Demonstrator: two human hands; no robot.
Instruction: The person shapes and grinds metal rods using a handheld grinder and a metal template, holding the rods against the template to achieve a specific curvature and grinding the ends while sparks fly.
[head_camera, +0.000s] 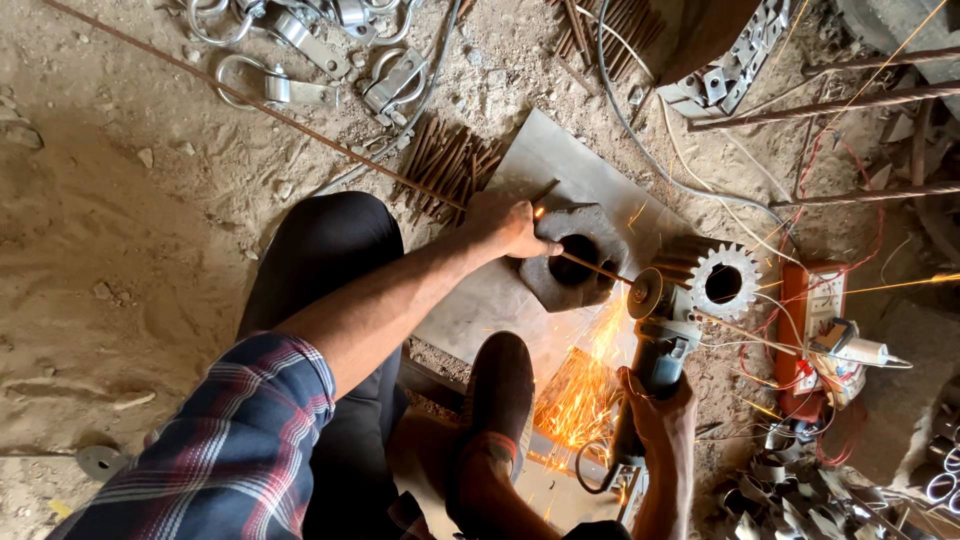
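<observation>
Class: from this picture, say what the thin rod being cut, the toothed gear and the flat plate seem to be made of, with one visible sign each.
Thin rod: steel, likely; orange sparks fly where the grinder meets it.
Toothed gear: bare grey metal, dull machined teeth.
Flat plate: sheet metal, matte grey, dusty.

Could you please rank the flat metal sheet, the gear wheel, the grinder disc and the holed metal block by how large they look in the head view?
1. Flat metal sheet
2. Holed metal block
3. Gear wheel, only a little smaller than the block and partly hidden, so that order is unsure
4. Grinder disc
</observation>
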